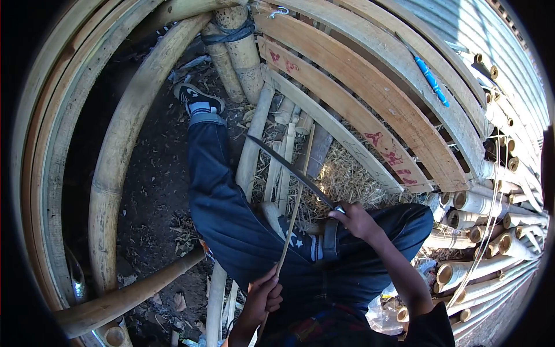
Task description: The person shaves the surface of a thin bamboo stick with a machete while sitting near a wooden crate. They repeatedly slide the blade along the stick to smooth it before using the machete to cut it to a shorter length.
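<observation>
My left hand is closed round a long thin bamboo strip near its lower end, and the strip slants up and away between my legs. My right hand grips the handle of a long dark-bladed machete. Its blade points up and to the left, crossing the strip in this view. Under the blade lie split bamboo pieces and a heap of pale shavings.
Wooden slats with red marks stand ahead, with a blue-handled tool lying on one. Stacked bamboo poles fill the right side. A thick curved bamboo pole rises at left, and another bamboo pole lies low left.
</observation>
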{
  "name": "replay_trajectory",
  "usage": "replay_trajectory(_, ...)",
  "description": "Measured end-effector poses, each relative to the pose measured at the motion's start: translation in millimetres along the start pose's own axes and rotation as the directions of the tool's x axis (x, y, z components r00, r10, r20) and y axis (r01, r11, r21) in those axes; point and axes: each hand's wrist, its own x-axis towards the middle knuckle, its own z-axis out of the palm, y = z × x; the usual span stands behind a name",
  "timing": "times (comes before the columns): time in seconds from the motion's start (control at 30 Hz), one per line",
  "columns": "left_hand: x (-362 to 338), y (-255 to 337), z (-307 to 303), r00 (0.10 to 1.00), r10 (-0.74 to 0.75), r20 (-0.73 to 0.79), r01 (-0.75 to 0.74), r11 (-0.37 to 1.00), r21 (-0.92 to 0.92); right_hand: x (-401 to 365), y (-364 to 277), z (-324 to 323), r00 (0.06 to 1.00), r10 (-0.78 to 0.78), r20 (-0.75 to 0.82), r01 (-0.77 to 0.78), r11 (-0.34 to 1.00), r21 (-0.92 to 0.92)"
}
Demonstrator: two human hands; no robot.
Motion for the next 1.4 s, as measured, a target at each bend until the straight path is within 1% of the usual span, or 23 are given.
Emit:
replay_trajectory(0.03, 5.8, 3.1, 3.5, 1.000, 0.030, -0.002, -0.029, 0.999, 0.030, -7.0, -1.1, 7.1, 1.000, 0.006, -0.003, -0.006, 1.000, -0.003)
replay_trajectory(0.1, 9.4, 3.3, 7.9, 0.998, 0.059, 0.000, -0.058, 0.996, 0.060, -15.3, -1.7, 17.5, 0.961, -0.278, 0.005, 0.275, 0.949, -0.153)
replay_trajectory(0.13, 6.0, 2.1, 9.1, 0.999, 0.046, -0.022, -0.044, 0.996, 0.082, -14.6, -4.3, 11.3, 0.985, -0.147, 0.093, 0.160, 0.974, -0.161)
replay_trajectory(0.17, 0.4, -0.3, 9.1, 0.998, 0.033, -0.049, -0.027, 0.994, 0.101, -8.7, 2.6, 11.5, 0.985, -0.146, 0.097, 0.160, 0.975, -0.154)
replay_trajectory(0.23, -14.3, -3.9, 3.2, 0.999, 0.017, -0.052, -0.013, 0.996, 0.084, 7.2, 26.3, 14.2, 0.992, 0.125, -0.021, -0.122, 0.989, 0.084)
replay_trajectory(0.27, -18.5, -4.8, 0.3, 0.999, 0.012, -0.044, -0.009, 0.998, 0.064, 11.6, 36.7, 8.1, 0.987, -0.069, -0.148, 0.064, 0.997, -0.041)
replay_trajectory(0.3, -18.0, -5.9, -3.2, 0.999, 0.023, -0.045, -0.020, 0.997, 0.068, 15.7, 33.5, 1.0, 0.985, -0.080, -0.152, 0.074, 0.996, -0.040)
replay_trajectory(0.33, -15.8, -7.2, -8.1, 1.000, 0.016, -0.002, -0.016, 1.000, 0.022, 17.9, 27.8, -5.6, 0.976, 0.160, -0.149, -0.133, 0.975, 0.177)
replay_trajectory(0.37, -13.3, -7.1, -11.3, 0.999, 0.012, 0.042, -0.011, 1.000, -0.025, 20.1, 25.0, -10.1, 0.918, 0.386, -0.092, -0.326, 0.866, 0.379)
replay_trajectory(0.43, -5.1, -3.0, -11.4, 0.999, 0.039, 0.038, -0.040, 0.999, 0.027, 14.8, 34.5, 1.3, 0.921, 0.378, -0.093, -0.325, 0.878, 0.351)
replay_trajectory(0.53, 14.8, 3.9, -14.7, 0.991, 0.084, 0.108, -0.076, 0.995, -0.072, -2.0, 27.7, 13.7, 0.959, 0.234, -0.158, -0.166, 0.921, 0.353)
replay_trajectory(0.63, 26.2, 9.9, -22.7, 0.986, 0.046, 0.161, -0.032, 0.996, -0.083, -15.7, 11.5, 14.2, 0.966, 0.212, -0.150, -0.145, 0.918, 0.369)
replay_trajectory(0.7, 26.1, 13.0, -21.3, 0.977, 0.065, 0.201, -0.058, 0.997, -0.041, -23.5, 3.0, 14.4, 0.957, 0.246, -0.150, -0.182, 0.919, 0.349)
replay_trajectory(0.77, 24.1, 11.9, -23.2, 0.983, 0.107, 0.149, -0.088, 0.988, -0.125, -26.2, -3.6, 13.4, 0.911, 0.376, -0.171, -0.282, 0.868, 0.410)
replay_trajectory(0.87, 22.7, 16.5, -22.3, 0.973, 0.203, 0.109, -0.190, 0.975, -0.116, -32.1, -8.2, 11.9, 0.890, 0.421, -0.176, -0.303, 0.833, 0.463)
replay_trajectory(0.9, 22.0, 20.2, -19.9, 0.966, 0.253, 0.052, -0.248, 0.965, -0.091, -34.5, -6.8, 14.1, 0.892, 0.418, -0.174, -0.302, 0.835, 0.461)
replay_trajectory(1.0, 34.2, 20.7, -20.7, 0.977, 0.196, 0.089, -0.196, 0.981, -0.009, -43.5, -4.6, 18.8, 0.906, 0.410, -0.108, -0.323, 0.832, 0.451)
replay_trajectory(1.07, 47.8, 13.7, -19.4, 0.984, 0.075, 0.162, -0.083, 0.996, 0.040, -50.9, -11.8, 16.4, 0.973, 0.229, 0.012, -0.216, 0.899, 0.382)
replay_trajectory(1.1, 54.7, 8.7, -16.6, 0.984, 0.069, 0.166, -0.077, 0.996, 0.041, -52.1, -12.5, 19.3, 0.972, 0.235, 0.010, -0.221, 0.898, 0.381)
replay_trajectory(1.17, 66.3, 0.2, -9.4, 0.971, 0.079, 0.227, -0.081, 0.997, -0.001, -50.9, -8.4, 30.5, 0.999, 0.036, 0.031, -0.039, 0.991, 0.132)
replay_trajectory(1.2, 70.4, 1.3, -7.1, 0.969, 0.077, 0.233, -0.079, 0.997, 0.001, -49.7, 8.9, 45.3, 0.994, 0.036, 0.106, -0.047, 0.994, 0.101)
replay_trajectory(1.3, 76.8, 10.1, -8.2, 0.967, 0.066, 0.245, -0.056, 0.997, -0.046, -40.3, 14.3, 52.8, 0.998, -0.012, 0.069, 0.014, 0.999, -0.031)
replay_trajectory(1.4, 69.5, 4.2, -15.0, 0.968, 0.063, 0.243, -0.048, 0.996, -0.069, -21.9, 16.5, 32.6, 0.996, 0.020, 0.092, -0.025, 0.999, 0.048)
